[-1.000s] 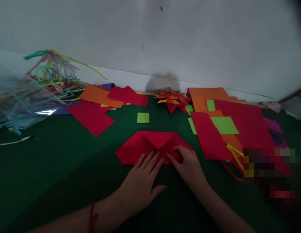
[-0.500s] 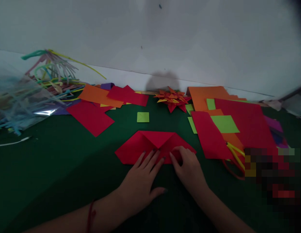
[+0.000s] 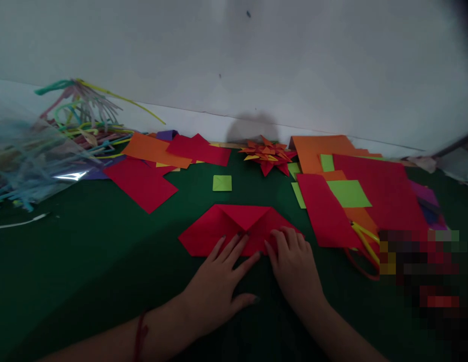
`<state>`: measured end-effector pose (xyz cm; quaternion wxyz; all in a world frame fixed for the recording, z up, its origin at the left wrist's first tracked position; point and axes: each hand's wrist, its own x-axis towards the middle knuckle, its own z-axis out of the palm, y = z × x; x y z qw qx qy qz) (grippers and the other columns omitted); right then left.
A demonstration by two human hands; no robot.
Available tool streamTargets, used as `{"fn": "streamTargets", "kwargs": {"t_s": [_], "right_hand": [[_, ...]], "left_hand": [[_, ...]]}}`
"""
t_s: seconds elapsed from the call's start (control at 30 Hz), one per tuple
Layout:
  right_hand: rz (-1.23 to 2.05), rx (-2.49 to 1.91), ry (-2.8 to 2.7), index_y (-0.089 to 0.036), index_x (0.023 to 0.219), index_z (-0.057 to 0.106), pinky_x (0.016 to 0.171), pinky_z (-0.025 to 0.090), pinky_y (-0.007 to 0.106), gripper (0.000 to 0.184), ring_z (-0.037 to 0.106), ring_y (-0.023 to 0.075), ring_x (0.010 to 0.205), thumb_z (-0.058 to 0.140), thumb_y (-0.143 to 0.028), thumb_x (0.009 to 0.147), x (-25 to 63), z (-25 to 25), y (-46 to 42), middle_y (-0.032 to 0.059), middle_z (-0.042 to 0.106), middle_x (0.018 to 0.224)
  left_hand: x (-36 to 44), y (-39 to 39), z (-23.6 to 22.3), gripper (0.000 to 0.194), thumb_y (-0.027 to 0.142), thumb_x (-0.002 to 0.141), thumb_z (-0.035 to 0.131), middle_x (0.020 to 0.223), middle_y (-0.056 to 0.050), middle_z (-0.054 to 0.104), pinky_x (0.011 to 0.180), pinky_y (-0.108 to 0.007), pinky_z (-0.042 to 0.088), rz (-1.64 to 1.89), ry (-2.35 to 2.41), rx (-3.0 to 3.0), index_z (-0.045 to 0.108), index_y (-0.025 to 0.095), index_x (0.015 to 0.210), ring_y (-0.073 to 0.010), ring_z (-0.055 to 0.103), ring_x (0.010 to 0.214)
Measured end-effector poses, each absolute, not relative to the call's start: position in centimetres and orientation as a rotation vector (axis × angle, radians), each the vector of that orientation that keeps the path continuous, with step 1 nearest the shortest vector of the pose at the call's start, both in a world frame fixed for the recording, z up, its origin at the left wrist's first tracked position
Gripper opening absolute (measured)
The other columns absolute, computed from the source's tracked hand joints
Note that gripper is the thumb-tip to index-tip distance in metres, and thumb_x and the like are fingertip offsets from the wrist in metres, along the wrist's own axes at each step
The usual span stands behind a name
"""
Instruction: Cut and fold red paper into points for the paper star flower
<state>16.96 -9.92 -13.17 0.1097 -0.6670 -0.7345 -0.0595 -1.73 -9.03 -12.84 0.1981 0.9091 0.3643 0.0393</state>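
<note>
Red folded paper lies flat on the green worktop, on the near side of the paper star. Spread fingers of the left hand rest on it; curled fingers of the right hand touch its right part. The hands are apart; whether the right one pinches a layer cannot be told. Uneven pressure could skew the sheet and set a crooked crease; a hard tug might tear it. It looks smooth and elongated, with pointed ends and a triangular flap at its star-facing edge.
</note>
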Motion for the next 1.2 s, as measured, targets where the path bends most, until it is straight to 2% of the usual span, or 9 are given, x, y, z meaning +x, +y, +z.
{"fn": "streamTargets", "kwargs": {"t_s": [0.13,0.27,0.53,0.7,0.87,0.93,1.03,1.1,1.2], "right_hand": [[-0.212,-1.769,-2.3,-0.019,0.119,0.046,0.09,0.034,0.043,0.034,0.033,0.0282,0.121,0.039,-0.019,0.086,16.6,-13.4,-10.2,0.0123,0.035,0.134],[-0.086,-1.678,-2.45,-0.017,0.135,0.025,0.101,0.024,0.044,0.047,0.011,0.024,0.132,0.03,-0.016,0.088,17.0,-14.1,-9.5,0.0085,0.015,0.145],[-0.034,-1.886,-2.4,-0.016,0.138,0.013,0.106,0.013,0.045,0.051,0.004,0.0208,0.132,0.022,-0.028,0.09,17.5,-14.4,-9.4,0.0047,0.01,0.145],[-0.021,-1.915,-2.416,-0.018,0.139,0.011,0.106,0.013,0.045,0.051,0.002,0.0202,0.132,0.021,-0.03,0.09,17.5,-14.4,-9.3,0.003,0.007,0.145],[-0.014,-1.912,-2.398,-0.02,0.139,0.009,0.106,0.014,0.045,0.051,0.003,0.0206,0.132,0.021,-0.032,0.091,17.5,-14.5,-9.5,0.002,0.007,0.146],[-0.033,-1.917,-2.376,-0.021,0.139,0.009,0.105,0.013,0.046,0.051,0.003,0.0209,0.132,0.02,-0.032,0.091,17.5,-14.7,-9.6,0.0018,0.007,0.146],[-0.064,-1.915,-2.362,-0.022,0.139,0.008,0.105,0.012,0.047,0.05,0.003,0.0214,0.132,0.021,-0.032,0.091,17.4,-14.7,-9.7,0.0018,0.006,0.146],[-0.079,-1.92,-2.355,-0.021,0.138,0.009,0.105,0.012,0.047,0.05,0.002,0.0214,0.132,0.02,-0.031,0.091,17.3,-14.7,-9.7,0.0018,0.006,0.146],[-0.067,-1.95,-2.344,-0.021,0.138,0.011,0.105,0.012,0.048,0.05,0.002,0.0215,0.132,0.019,-0.032,0.091,17.2,-14.5,-9.8,0.0017,0.007,0.146]], "left_hand": [[-1.7,-9.0,-12.8,0.067,0.058,0.08,0.038,0.146,-0.006,0.011,0.103,-0.05,0.016,0.112,0.998,2.554,0.016,0.03,0.136,-0.027,0.01,0.132],[-1.6,-9.0,-12.8,0.066,0.058,0.08,0.037,0.146,-0.006,0.01,0.102,-0.05,0.019,0.117,1.025,2.549,0.018,0.031,0.136,-0.0277,0.01,0.131],[-2.3,-8.8,-12.3,0.059,0.056,0.083,0.032,0.145,-0.002,0.015,0.103,-0.046,0.02,0.136,1.033,2.562,0.021,0.032,0.135,-0.0243,0.016,0.131],[-5.2,-9.5,-12.3,0.064,0.056,0.083,0.031,0.145,-0.003,0.012,0.103,-0.048,0.016,0.083,1.236,2.595,0.01,0.029,0.137,-0.0247,0.016,0.131],[-7.7,-10.5,-12.6,0.066,0.054,0.084,0.031,0.144,-0.005,0.017,0.104,-0.05,0.011,0.082,1.423,2.605,0.009,0.024,0.138,-0.0251,0.02,0.13],[-8.1,-10.6,-12.7,0.062,0.051,0.085,0.031,0.143,-0.005,0.023,0.104,-0.048,0.013,0.128,1.451,2.593,0.014,0.023,0.138,-0.0238,0.024,0.128],[-7.9,-9.9,-12.4,0.046,0.041,0.088,0.032,0.136,-0.004,0.036,0.101,-0.041,0.023,0.273,1.496,2.528,0.032,0.022,0.131,-0.0206,0.033,0.122],[-7.6,-9.2,-12.1,0.036,0.037,0.088,0.036,0.124,-0.005,0.047,0.093,-0.038,0.032,0.416,1.589,2.44,0.046,0.02,0.118,-0.0206,0.042,0.112],[-7.1,-8.2,-11.7,0.024,0.038,0.085,0.042,0.098,-0.004,0.056,0.075,-0.036,0.039,0.458,1.679,2.309,0.056,0.019,0.091,-0.0207,0.05,0.09]]}}
